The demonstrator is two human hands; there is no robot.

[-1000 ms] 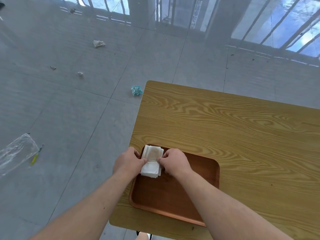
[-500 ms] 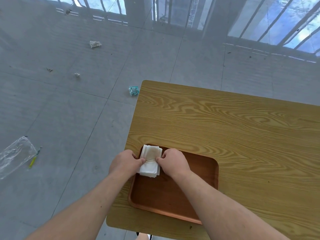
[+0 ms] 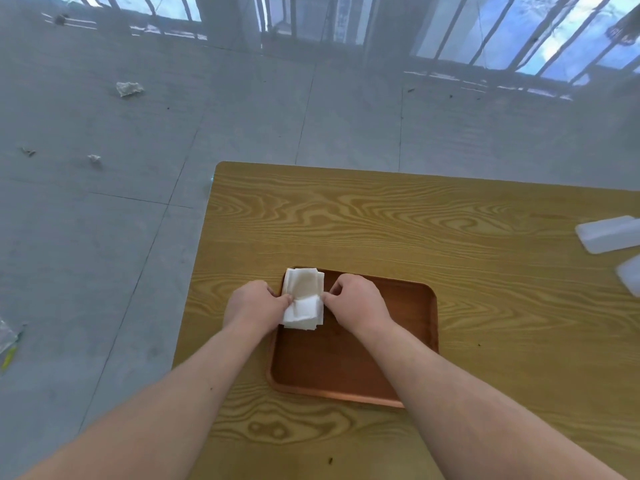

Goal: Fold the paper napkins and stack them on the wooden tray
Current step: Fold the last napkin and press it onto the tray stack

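While you look down:
Hands: your left hand (image 3: 254, 303) and right hand (image 3: 356, 301) pinch the napkin stack (image 3: 303, 298).
Edges: stack at the wooden tray's (image 3: 408, 344) far-left corner.

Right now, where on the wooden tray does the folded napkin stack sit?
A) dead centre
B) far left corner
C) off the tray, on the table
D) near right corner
B: the napkin stack lies in the far left corner of the wooden tray, pinched between the left hand and right hand.

light: we see bright daylight from the barred windows (image 3: 485, 32) at top | glare: pale haze over the grey tiled floor (image 3: 138, 133) | shadows: soft, faint | lens: we note wide-angle bending at edges | focus: centre sharp, edges softer
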